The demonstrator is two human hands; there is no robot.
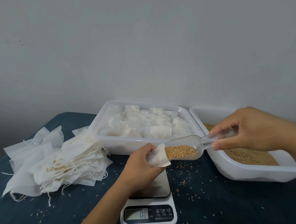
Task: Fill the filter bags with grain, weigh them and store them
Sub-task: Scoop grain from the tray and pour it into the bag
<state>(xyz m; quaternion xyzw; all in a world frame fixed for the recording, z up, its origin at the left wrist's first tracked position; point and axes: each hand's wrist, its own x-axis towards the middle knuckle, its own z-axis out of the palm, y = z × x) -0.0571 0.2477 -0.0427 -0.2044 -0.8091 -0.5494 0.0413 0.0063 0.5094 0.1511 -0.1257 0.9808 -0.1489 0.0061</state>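
The left hand [141, 164], in the middle of the frame, has its grip closed on one filter bag [158, 155]: the fingers are curled around the body of the bag, and its mouth is turned to the right, toward the scoop. The right hand [247, 130], at the right of the frame, pinches the handle of a clear plastic scoop [186, 148] between thumb and fingers. The scoop carries grain [180, 150], and its front lip is at the mouth of the bag, so I judge the grain is about to be poured in.

Both hands work above the scale [149, 210] in the lower centre, probably so the filled bag can go down on it directly; its display shows zero. The tray of grain [248, 172] lies at the right, close to the scoop hand. The tray with filled bags [114, 145] stands behind, in the centre. The pile of empty bags [56, 157] lies at the left, near the bag hand.

The tabletop [236, 201] has a dark blue cover with spilled grains scattered on it. Behind it stands a plain pale wall [139, 43].
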